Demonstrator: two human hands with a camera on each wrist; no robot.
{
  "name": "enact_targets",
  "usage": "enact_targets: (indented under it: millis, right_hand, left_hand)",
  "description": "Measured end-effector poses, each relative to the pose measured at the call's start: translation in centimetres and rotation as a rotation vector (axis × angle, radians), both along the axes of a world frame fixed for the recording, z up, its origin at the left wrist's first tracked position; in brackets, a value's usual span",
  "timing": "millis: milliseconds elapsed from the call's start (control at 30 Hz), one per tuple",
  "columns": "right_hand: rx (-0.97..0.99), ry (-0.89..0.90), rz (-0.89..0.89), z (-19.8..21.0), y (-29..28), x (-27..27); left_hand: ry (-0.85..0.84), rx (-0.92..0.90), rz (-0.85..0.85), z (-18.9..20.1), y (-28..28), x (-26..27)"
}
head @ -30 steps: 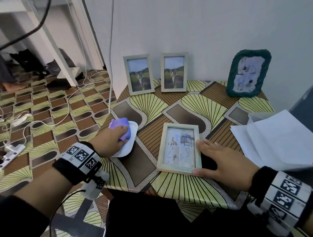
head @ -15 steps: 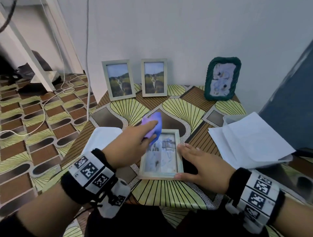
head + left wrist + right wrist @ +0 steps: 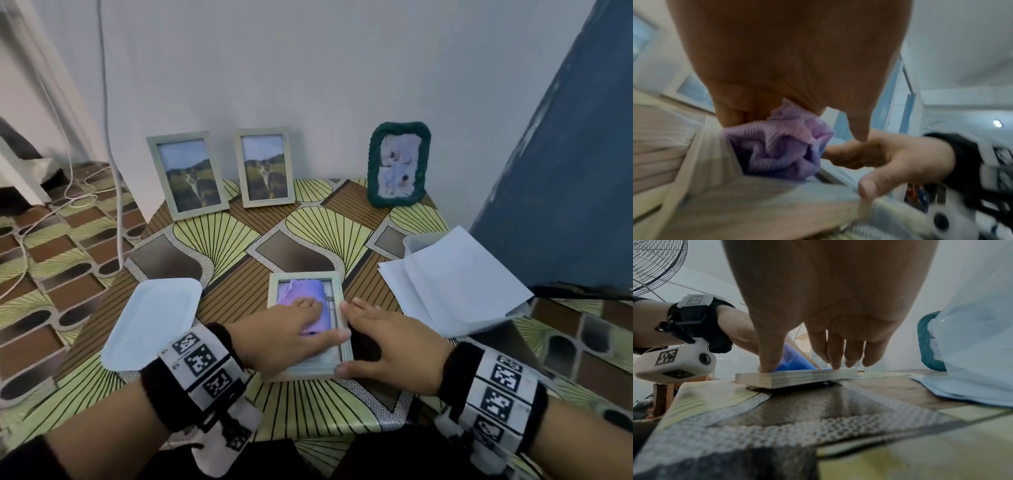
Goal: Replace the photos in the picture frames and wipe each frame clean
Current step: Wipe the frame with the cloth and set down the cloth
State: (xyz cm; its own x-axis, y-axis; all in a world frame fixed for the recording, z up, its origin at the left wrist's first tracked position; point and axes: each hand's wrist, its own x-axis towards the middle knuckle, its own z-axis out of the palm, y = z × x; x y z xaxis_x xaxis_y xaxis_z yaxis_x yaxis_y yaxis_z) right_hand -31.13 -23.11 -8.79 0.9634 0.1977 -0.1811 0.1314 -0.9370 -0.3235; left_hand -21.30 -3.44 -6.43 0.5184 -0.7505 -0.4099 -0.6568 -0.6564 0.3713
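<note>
Centrally, near the front edge of the tabletop (image 3: pixel 222 236), a pale wooden frame (image 3: pixel 339 298) is shown lying flat, face up. A purple cloth (image 3: pixel 301 291) is pressed onto its glass by the left hand (image 3: pixel 284 339); the fingers (image 3: pixel 305 305) are laid nearly straight over the cloth, and in the left wrist view the cloth (image 3: pixel 781 142) is seen bunched beneath the palm (image 3: pixel 789 53). The frame's right edge is steadied by the right hand (image 3: pixel 390 342): the thumb (image 3: pixel 352 370) is set on the front right corner, and the remaining fingers (image 3: pixel 359 305) are extended, narrowly spread, along the right rail. In the right wrist view the fingertips (image 3: pixel 836 360) are seen resting on top of the frame (image 3: pixel 797 378), with nothing enclosed by them.

Toward the front left corner, a white tray (image 3: pixel 150 322) is placed, well apart from the frame. At the right edge, white paper sheets (image 3: pixel 455 281) are stacked loosely. Along the back edge, against the wall, two pale frames (image 3: pixel 186 174) (image 3: pixel 265 168) holding landscape photos are stood upright side by side, and a green frame (image 3: pixel 399 164) is stood near the back right corner. White cables (image 3: pixel 109 137) are hung down the wall at the left and trail over the patterned floor (image 3: pixel 51 260).
</note>
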Motion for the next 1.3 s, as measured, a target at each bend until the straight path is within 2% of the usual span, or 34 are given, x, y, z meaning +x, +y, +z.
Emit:
enact_targets:
  millis: [67,133,233,300,367,467,533,633,700,833,1033,1300]
  right_hand:
    - [0.028,0.003,-0.012,0.2,-0.2,-0.1]
    - [0.073,-0.033,-0.037,0.6,-0.2,0.0]
    - [0.154,-0.182,-0.077,1.5,0.2,0.4]
    - [0.202,-0.273,-0.09,2.0,0.9,1.1]
    - [0.242,-0.307,-0.088,2.4,1.9,1.8]
    - [0.252,-0.306,0.004,2.8,3.9,2.9]
    - [0.166,-0.207,0.057,2.6,5.1,3.7]
    - [-0.039,-0.015,0.078,1.7,5.7,4.5]
    - [-0.128,0.025,0.105,1.2,5.5,4.6]
    - [-0.113,-0.024,0.154,0.9,4.5,4.5]
    - [-0.101,-0.033,0.126,1.0,3.4,5.0]
    - [-0.245,0.149,0.25,0.5,4.5,7.2]
  left_hand:
    - [0.152,-0.199,0.074,0.3,0.4,0.7]
    - [0.177,-0.446,0.168,0.4,1.3,1.4]
    - [-0.117,-0.574,0.252,0.0,3.3,2.8]
    - [-0.287,-0.521,0.191,-0.3,4.6,3.7]
    - [-0.366,-0.358,0.06,-0.9,5.5,4.4]
    - [-0.301,-0.057,-0.036,-2.1,6.3,4.3]
    - [-0.278,0.053,-0.075,-2.6,6.4,3.9]
    - [-0.286,0.106,-0.102,-2.5,6.1,3.7]
    - [-0.254,0.121,-0.09,-2.2,6.0,3.8]
    - [-0.201,0.121,-0.111,-1.8,6.0,4.0]
    - [-0.168,0.21,-0.163,-1.0,5.5,3.9]
    - [-0.07,0.221,-0.147,-0.9,5.0,4.2]
